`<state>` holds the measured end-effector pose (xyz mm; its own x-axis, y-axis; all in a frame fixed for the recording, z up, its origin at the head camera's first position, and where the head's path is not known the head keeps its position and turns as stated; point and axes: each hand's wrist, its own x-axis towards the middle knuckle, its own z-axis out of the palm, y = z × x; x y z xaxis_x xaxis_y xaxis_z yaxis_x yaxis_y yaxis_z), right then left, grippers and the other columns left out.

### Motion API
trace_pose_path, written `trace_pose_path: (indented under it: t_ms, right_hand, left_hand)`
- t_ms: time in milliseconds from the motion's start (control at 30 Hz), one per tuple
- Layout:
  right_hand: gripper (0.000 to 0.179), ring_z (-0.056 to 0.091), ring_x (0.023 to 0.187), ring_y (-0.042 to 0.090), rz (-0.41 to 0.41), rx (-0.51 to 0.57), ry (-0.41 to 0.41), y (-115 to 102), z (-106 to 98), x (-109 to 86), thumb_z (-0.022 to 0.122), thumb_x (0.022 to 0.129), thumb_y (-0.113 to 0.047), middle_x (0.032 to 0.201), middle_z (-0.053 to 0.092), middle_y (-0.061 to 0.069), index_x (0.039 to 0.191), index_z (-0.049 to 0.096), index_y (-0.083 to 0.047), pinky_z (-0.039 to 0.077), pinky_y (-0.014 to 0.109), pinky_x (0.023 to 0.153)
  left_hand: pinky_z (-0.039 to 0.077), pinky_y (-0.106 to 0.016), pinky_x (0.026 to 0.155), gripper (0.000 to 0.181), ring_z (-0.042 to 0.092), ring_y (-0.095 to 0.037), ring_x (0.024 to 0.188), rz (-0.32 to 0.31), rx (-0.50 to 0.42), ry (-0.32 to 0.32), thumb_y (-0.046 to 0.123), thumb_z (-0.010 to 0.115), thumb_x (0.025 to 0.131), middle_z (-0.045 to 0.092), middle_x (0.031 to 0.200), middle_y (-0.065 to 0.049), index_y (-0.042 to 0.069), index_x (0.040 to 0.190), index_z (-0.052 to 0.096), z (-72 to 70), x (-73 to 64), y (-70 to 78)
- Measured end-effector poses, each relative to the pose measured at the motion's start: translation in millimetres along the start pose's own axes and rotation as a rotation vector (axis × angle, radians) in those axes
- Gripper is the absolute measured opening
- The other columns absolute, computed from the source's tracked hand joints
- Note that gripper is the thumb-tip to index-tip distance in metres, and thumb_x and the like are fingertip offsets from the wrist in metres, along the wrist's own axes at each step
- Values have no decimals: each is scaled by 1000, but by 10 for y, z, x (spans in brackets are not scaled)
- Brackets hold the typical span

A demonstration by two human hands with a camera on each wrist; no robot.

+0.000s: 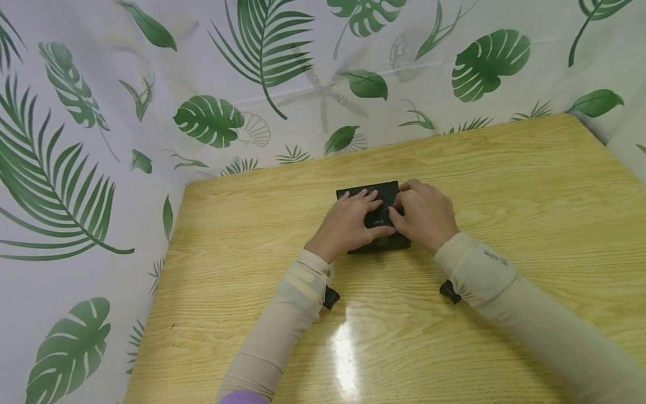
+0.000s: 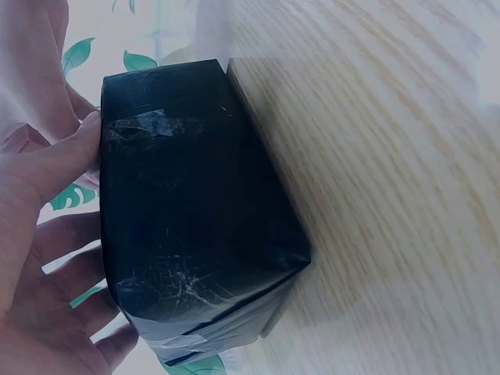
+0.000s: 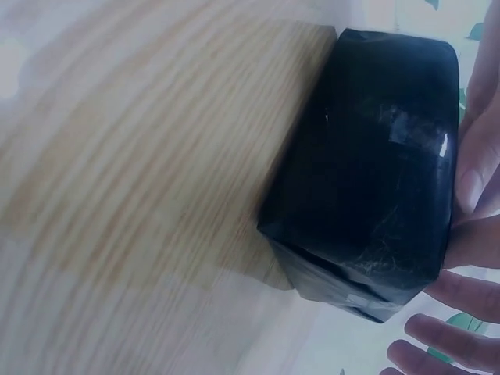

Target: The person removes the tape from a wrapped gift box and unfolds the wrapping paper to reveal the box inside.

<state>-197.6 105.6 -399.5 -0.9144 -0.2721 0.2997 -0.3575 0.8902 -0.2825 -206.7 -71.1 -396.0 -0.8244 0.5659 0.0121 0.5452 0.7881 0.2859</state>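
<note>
A black plastic-wrapped package (image 1: 383, 193), box-shaped, rests on the wooden table (image 1: 242, 235). Its near face (image 2: 176, 203) carries a shiny patch of clear tape and scuffed creases, and one lower corner shows folded wrap. My left hand (image 1: 345, 224) lies across the left part of its top, fingers spread and thumb along the near side. At the right part, my right hand (image 1: 426, 213) has its fingers curled against the package, thumb towards the left thumb. What lies beneath the right fingertips is hidden.
Behind the table hangs a white curtain (image 1: 313, 112) printed with green leaves, and it also runs down the left side. Small black pieces (image 1: 330, 297) show beside both wrists, under the sleeves. Light glares off the tabletop near the front.
</note>
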Motion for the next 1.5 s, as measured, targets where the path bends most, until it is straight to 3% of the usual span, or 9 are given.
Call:
trace_pose_path:
  t_ms: [400,733,867,1100,1500]
  right_hand:
    - [15,64,88,33,4,-6,32,-18,25,14,66,84,-16,110,64,15,75,72,-6,55,48,64]
    - [17,65,85,33,18,10,36,34,-30,-21,66,85,-16,112,63,17,86,73,-1,54,46,61]
    - [20,64,86,34,8,6,14,27,-22,-6,68,85,-20,113,62,18,87,74,-2,54,48,65]
    - [16,63,88,33,29,14,2,4,5,0,66,85,-16,110,63,15,79,74,-4,54,48,64]
    - [17,62,92,35,-39,-59,49,-19,37,3,64,86,-13,110,62,17,81,70,1,55,50,61]
  left_hand:
    - [22,-43,113,74,33,-20,137,-9,-8,-7,62,57,84,41,145,-6,13,138,49,-3,1,-7]
    - [21,-43,114,74,32,-20,137,-13,0,-12,64,54,84,40,146,-5,13,138,50,-18,3,0]
    - [21,-44,114,73,32,-20,138,-17,7,-14,63,55,84,40,146,-6,14,138,49,-32,3,0]
    - [21,-43,114,74,32,-20,138,-9,3,-19,63,56,84,40,146,-6,13,138,49,-26,6,7]
    - [21,-43,114,74,33,-20,137,-17,18,-20,63,56,84,41,145,-5,13,138,49,-21,7,20]
